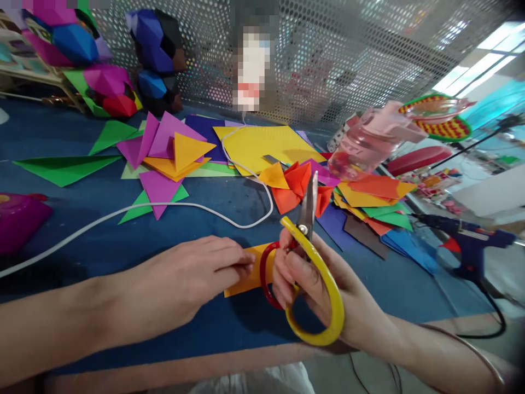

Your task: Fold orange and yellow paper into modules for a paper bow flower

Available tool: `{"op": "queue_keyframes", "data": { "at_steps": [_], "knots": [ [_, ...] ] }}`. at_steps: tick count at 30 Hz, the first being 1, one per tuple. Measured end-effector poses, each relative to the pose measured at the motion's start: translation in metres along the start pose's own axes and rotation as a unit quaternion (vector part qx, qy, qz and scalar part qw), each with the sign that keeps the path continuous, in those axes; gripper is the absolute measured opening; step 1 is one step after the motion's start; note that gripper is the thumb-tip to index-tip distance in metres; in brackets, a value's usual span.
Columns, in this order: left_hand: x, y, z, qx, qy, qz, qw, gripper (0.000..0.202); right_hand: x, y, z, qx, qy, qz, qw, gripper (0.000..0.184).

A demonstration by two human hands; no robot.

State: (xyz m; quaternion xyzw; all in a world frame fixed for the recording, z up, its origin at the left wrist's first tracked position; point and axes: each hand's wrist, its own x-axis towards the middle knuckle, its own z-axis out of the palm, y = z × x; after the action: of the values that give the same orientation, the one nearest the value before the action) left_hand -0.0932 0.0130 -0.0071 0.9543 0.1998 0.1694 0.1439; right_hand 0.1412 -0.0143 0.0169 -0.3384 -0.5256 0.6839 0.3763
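Observation:
A small orange paper piece [243,284] lies on the blue tabletop near the front edge. My left hand [176,279] has its fingertips and thumb drawn together on this paper's upper left part. In my right hand [315,273] is a pair of scissors [330,290] with one yellow handle loop and one red. The fingers wrap around the handles, and the blades point up and away from me, nearly together. The red loop hangs over the right part of the orange paper and partly hides it.
Folded paper pieces [153,189], yellow sheets [266,145] and orange folds [291,189] spread behind my hands. A white cable [197,205] crosses the table. At right are paper stacks [369,200], a pink bottle [365,142] and a blue glue gun [471,246]. Faceted paper models [153,41] stand back left.

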Motion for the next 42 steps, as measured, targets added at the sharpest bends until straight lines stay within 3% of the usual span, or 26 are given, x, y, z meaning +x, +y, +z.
{"op": "queue_keyframes", "data": {
  "at_steps": [4,9,20,27,37,42],
  "knots": [
    [0.004,-0.014,-0.004,-0.067,-0.012,0.001,0.998,0.034,0.007,0.004,0.008,0.014,-0.031,0.016,0.999,0.014],
    [0.008,-0.014,-0.005,-0.072,-0.009,-0.044,0.996,0.019,0.009,0.000,0.010,-0.042,-0.069,0.046,0.996,0.015],
    [0.003,-0.011,0.002,-0.080,0.041,-0.061,0.994,0.010,0.010,0.005,-0.006,-0.060,0.000,0.043,0.997,0.009],
    [0.002,-0.012,0.004,-0.054,0.057,-0.049,0.996,0.022,0.003,0.005,-0.027,-0.061,0.060,0.044,0.995,0.011],
    [0.000,-0.015,0.004,-0.030,0.035,-0.035,0.998,0.032,-0.008,-0.003,-0.049,-0.100,0.114,0.054,0.987,0.019],
    [0.000,-0.014,0.004,-0.032,0.034,-0.040,0.998,0.029,-0.005,-0.012,-0.048,-0.201,0.121,0.040,0.971,0.017]
  ]
}}
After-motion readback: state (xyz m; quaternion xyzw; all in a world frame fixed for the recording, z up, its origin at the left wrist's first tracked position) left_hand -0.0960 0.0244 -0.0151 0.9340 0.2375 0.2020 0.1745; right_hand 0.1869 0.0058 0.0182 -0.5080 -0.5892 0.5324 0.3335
